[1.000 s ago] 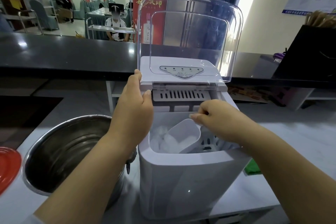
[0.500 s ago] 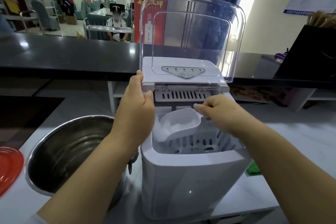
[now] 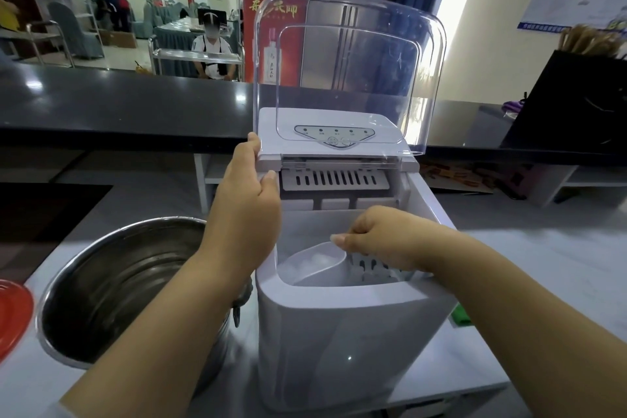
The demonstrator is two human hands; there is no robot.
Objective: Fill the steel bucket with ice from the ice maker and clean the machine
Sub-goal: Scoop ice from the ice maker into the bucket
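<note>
White counter (image 3: pixel 543 268) bears the ice maker (image 3: pixel 342 332), lid (image 3: pixel 349 68) up; left hand (image 3: pixel 247 210) grips its top corner; right hand (image 3: pixel 383 241) grasps the ice-filled scoop (image 3: pixel 312 265); bucket (image 3: pixel 112 285) stands left.

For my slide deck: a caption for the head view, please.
Left hand steadies the open ice maker while right hand scoops ice beside the steel bucket.

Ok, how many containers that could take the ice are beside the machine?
1: the steel bucket, left of the ice maker. The arms may hide others.
</note>
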